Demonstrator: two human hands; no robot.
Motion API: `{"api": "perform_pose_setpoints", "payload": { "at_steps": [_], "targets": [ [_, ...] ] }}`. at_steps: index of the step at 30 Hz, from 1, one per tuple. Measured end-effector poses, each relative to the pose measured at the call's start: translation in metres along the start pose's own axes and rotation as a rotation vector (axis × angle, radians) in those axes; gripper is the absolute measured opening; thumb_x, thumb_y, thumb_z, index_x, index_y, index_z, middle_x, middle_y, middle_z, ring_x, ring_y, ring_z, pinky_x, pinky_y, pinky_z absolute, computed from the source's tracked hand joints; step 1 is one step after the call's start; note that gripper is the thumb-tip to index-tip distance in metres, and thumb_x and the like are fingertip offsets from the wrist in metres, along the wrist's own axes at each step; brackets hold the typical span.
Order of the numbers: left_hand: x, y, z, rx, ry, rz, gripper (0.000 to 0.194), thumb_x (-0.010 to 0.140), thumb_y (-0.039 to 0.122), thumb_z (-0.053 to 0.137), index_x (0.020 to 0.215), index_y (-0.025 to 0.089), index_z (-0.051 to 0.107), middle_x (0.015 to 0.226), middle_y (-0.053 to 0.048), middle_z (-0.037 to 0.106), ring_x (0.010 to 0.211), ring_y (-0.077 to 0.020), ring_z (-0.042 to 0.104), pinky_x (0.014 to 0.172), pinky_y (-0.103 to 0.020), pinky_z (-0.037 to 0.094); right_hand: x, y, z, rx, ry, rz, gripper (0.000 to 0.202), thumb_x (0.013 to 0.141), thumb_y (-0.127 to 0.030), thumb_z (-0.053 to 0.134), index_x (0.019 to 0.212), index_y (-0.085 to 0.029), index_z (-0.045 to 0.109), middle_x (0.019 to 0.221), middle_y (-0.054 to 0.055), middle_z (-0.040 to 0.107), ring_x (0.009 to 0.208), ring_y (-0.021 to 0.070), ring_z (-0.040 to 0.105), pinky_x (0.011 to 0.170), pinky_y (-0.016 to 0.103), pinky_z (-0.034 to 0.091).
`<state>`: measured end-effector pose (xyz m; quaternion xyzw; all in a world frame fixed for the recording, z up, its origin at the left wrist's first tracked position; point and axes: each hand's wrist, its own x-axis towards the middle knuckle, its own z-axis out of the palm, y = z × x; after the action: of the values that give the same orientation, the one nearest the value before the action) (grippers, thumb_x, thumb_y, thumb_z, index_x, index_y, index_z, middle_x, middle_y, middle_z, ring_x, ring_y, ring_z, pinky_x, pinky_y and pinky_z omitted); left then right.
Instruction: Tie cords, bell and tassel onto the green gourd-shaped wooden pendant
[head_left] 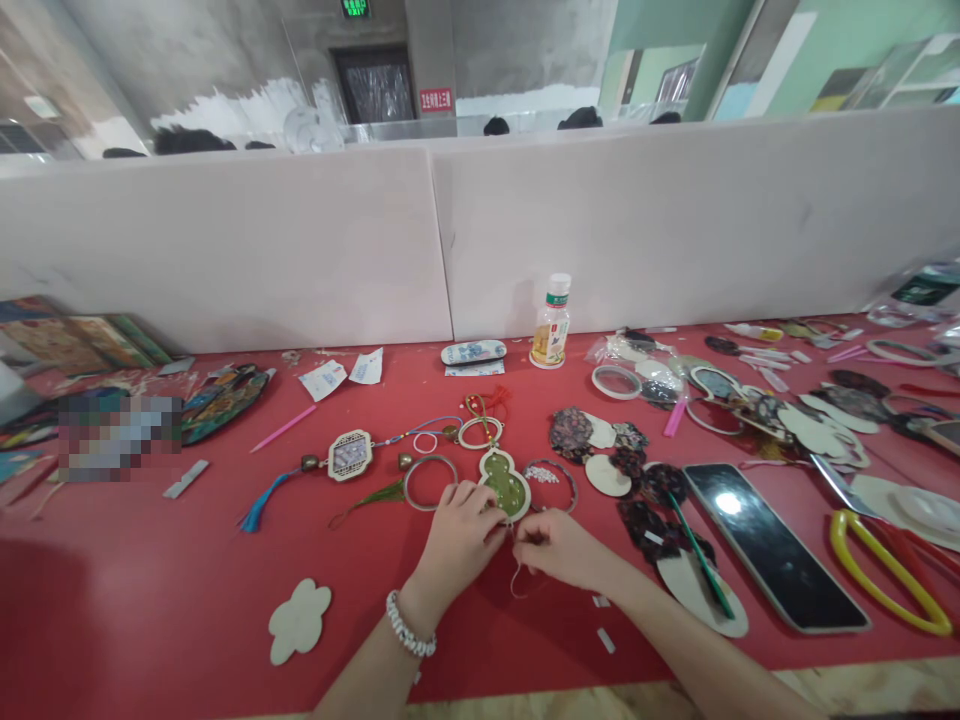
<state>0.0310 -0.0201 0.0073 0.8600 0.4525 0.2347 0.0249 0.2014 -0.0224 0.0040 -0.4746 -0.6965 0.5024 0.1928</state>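
Gourd-shaped pendant is lying between the tabletop's near and far edges. The left hand is pinching its lower end; the right hand's fingers are seemingly pinching thin cord. Steadying the frame should be helping prevent tangles.

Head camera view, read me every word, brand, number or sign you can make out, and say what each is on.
"EXIT": green lit sign; the characters above it are too blurred.
"卫生间请上三楼": red wall sign, small, so the reading is likely rather than certain.
Too small or blurred to read: white-capped drink bottle label, clear bottle label, printed paper slips.
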Motion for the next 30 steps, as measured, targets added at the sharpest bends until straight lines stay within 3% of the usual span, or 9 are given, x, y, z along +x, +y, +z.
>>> {"api": "perform_pose_setpoints", "payload": {
  "at_steps": [7,10,16,20,23,28,30],
  "targets": [
    [0.001,0.001,0.000,-0.005,-0.042,-0.026,0.010,0.070,0.020,0.063,0.080,0.022,0.060,0.085,-0.001,0.056,0.083,-0.0185,0.044,0.073,-0.034,0.036,-0.002,-0.006,-0.008,0.168,-0.125,0.233,0.010,0.066,-0.021,0.047,0.061,-0.015,0.054,0.046,-0.007,0.048,0.030,0.0021,0.032,0.029,0.012,0.022],
    [0.001,0.002,0.001,-0.013,-0.025,-0.019,0.011,0.071,0.018,0.062,0.081,0.022,0.060,0.084,-0.001,0.055,0.082,-0.0180,0.045,0.073,-0.033,0.036,-0.003,-0.008,-0.011,0.185,-0.159,0.230,0.013,0.067,-0.022,0.047,0.061,-0.015,0.056,0.047,-0.006,0.049,0.030,0.0019,0.031,0.028,0.012,0.022],
    [0.000,0.002,0.004,-0.072,-0.025,0.019,0.013,0.076,0.017,0.055,0.084,0.024,0.062,0.083,-0.002,0.055,0.081,-0.0169,0.046,0.073,-0.033,0.037,-0.010,-0.009,-0.028,0.135,-0.403,0.186,0.030,0.075,-0.034,0.047,0.061,-0.012,0.062,0.047,-0.002,0.053,0.031,0.0016,0.031,0.031,0.013,0.020],
    [0.000,0.003,0.001,-0.114,-0.039,0.014,0.020,0.074,0.013,0.056,0.090,0.024,0.061,0.085,-0.002,0.055,0.082,-0.0175,0.046,0.075,-0.034,0.037,-0.009,-0.016,-0.037,0.112,-0.381,0.093,0.021,0.073,-0.029,0.049,0.069,-0.013,0.063,0.050,-0.004,0.052,0.038,0.0032,0.038,0.038,0.013,0.029],
    [-0.001,0.003,0.000,-0.120,-0.030,0.028,0.024,0.072,0.016,0.059,0.094,0.025,0.062,0.085,-0.002,0.055,0.081,-0.0175,0.046,0.073,-0.033,0.038,-0.017,-0.034,-0.037,0.198,-0.404,-0.042,0.019,0.071,-0.025,0.051,0.083,-0.016,0.063,0.054,-0.004,0.051,0.045,0.0050,0.043,0.045,0.015,0.034],
    [-0.002,0.000,0.005,-0.169,0.016,0.032,0.011,0.076,0.020,0.057,0.080,0.024,0.066,0.079,-0.002,0.058,0.079,-0.0162,0.049,0.073,-0.032,0.040,-0.074,-0.084,-0.025,0.268,-0.426,-0.203,0.027,0.074,-0.035,0.050,0.095,-0.025,0.061,0.073,0.001,0.059,0.065,0.0111,0.056,0.056,0.019,0.042],
    [-0.002,-0.002,0.007,-0.205,0.026,0.029,0.009,0.077,0.019,0.056,0.079,0.022,0.065,0.076,-0.002,0.061,0.077,-0.0154,0.051,0.073,-0.031,0.041,-0.097,-0.100,-0.023,0.223,-0.503,-0.317,0.028,0.072,-0.044,0.048,0.095,-0.033,0.061,0.073,0.000,0.060,0.071,0.0132,0.058,0.055,0.020,0.045]
  ]
}}
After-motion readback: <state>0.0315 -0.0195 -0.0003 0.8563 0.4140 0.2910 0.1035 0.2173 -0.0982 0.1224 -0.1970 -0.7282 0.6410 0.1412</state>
